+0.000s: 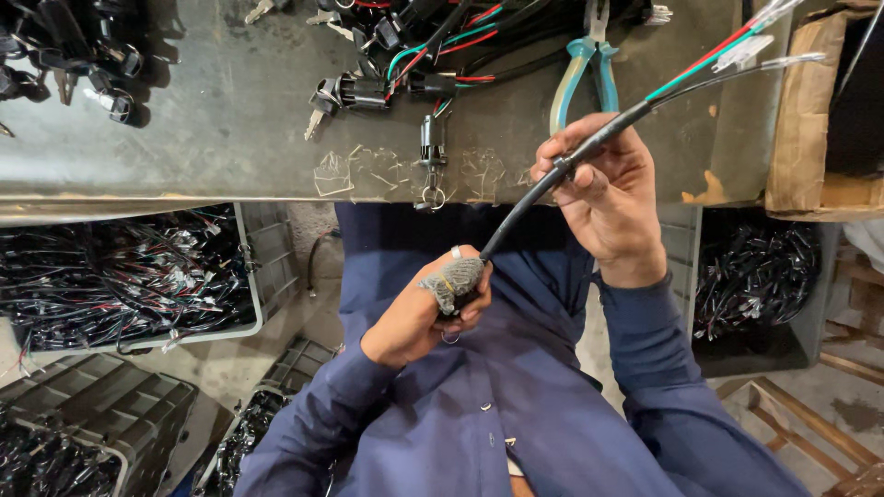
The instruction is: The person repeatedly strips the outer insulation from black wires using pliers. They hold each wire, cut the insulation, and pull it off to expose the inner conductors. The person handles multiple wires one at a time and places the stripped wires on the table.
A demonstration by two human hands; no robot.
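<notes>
Your left hand (pixel 433 308) is curled into a tight fist around the lower end of a black sheathed cable (pixel 525 207), with a grey cloth wrap (pixel 454 277) over the thumb and a small metal ring showing under the fingers. Your right hand (pixel 603 189) is closed more loosely higher up the same cable, thumb and fingers pinching it where the sheath has a collar. The cable runs up and to the right from one hand to the other, held in the air in front of your blue shirt and the near edge of the desk (pixel 230 120). Past your right hand it splits into red, green and black wires (pixel 714 60) with clear terminal ends.

On the desk lie teal-handled pliers (pixel 585 69) just behind your right hand, and black ignition switches with keys (pixel 354 92). A brown cardboard box (pixel 801 110) stands at the desk's right end. Below, grey plastic crates (pixel 267 267) hold tangled black wiring.
</notes>
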